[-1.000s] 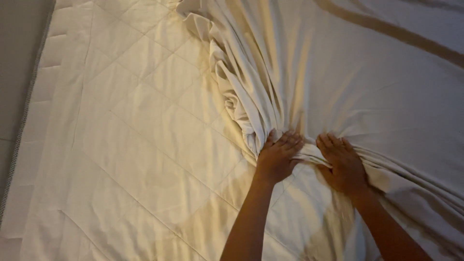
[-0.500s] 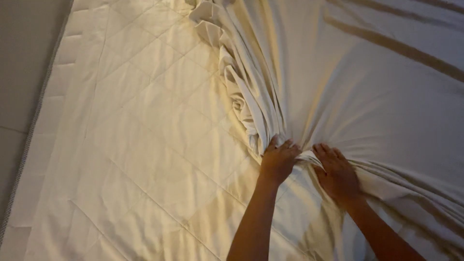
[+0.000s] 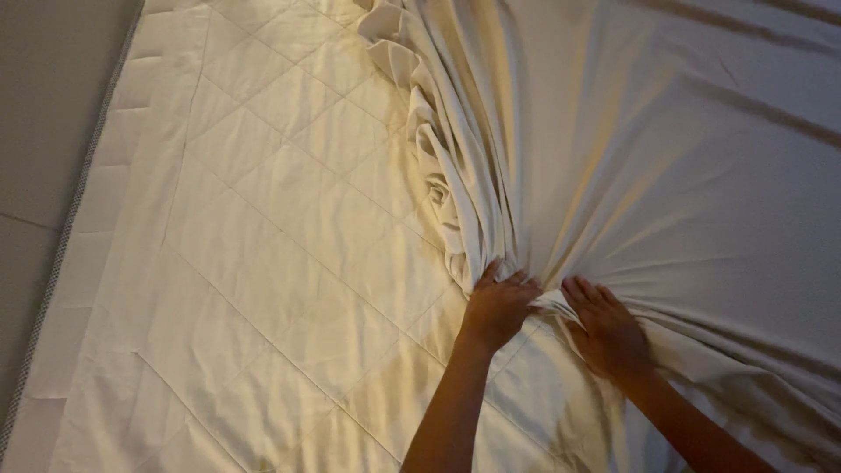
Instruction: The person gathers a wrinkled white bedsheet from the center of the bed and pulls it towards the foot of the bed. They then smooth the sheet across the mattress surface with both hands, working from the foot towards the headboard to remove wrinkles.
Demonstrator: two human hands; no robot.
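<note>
Gripping the bunched sheet [image 3: 561,175] as before, left hand [image 3: 498,307] and right hand [image 3: 609,328], now nearer the quilted mattress [image 3: 263,263] edge.

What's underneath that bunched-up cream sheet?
Beside the sheet, a quilted mattress pad lies bare, and it seems to run on beneath. The left hand and right hand press on the gathered folds; whatever lies under them is hidden.

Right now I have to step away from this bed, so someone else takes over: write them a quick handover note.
Left hand and right hand: both lie palm down, side by side, on the gathered edge of the cream cotton bed sheet.
Sheet: covers the right part of the bed, its edge bunched in folds.
Uncovered: the quilted cream mattress pad on the left side.
Grey floor lies beyond the mattress's left edge.
</note>
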